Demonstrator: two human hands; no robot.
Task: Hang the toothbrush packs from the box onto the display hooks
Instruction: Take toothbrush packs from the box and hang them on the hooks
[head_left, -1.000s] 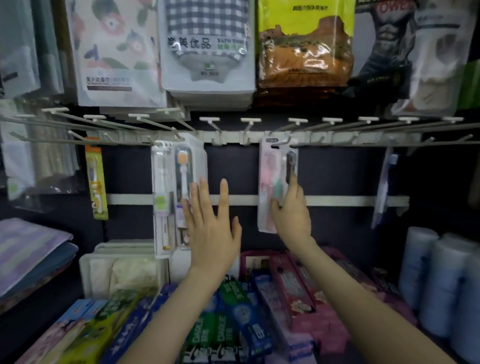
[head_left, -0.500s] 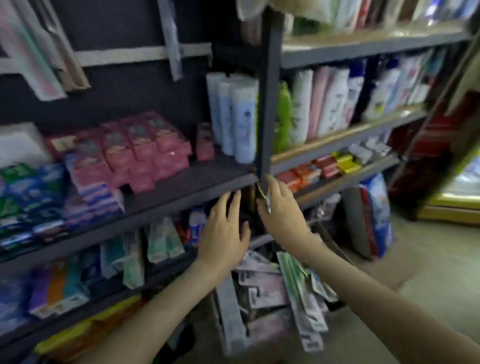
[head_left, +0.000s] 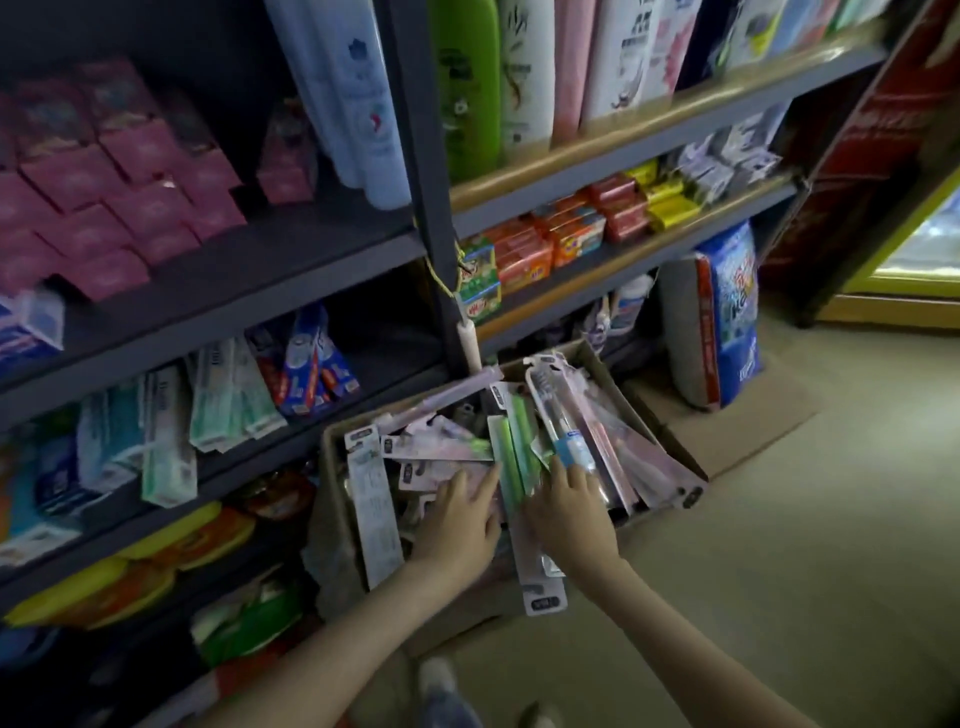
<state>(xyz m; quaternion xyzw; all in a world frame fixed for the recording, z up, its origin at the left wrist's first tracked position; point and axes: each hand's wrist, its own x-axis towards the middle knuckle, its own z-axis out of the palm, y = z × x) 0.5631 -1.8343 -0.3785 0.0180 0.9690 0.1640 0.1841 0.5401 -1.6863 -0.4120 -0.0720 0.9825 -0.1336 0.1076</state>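
Cardboard, open at the top, forms the box (head_left: 589, 356) standing on the floor (head_left: 779, 545) at the foot of the shelves (head_left: 270, 280), near enough for both hands to reach in from above. The toothbrush packs (head_left: 441, 449) lie in it in a loose, crossing heap, so one probably has to be sorted free before it will lift out. The left hand (head_left: 457, 525) lies flat on the pink packs at the left of the heap with its fingers spread and gripping nothing, seemingly to hold them aside. The right hand (head_left: 571, 512) also has its fingers stretched out, their tips touching a clear pack with a blue-handled brush (head_left: 569, 447); no pinch shows yet. Between the hands a green pack (head_left: 511, 452) stands on edge. One long pack (head_left: 540, 582) hangs over the near rim. The display hooks are out of view, so the picking step is only starting.
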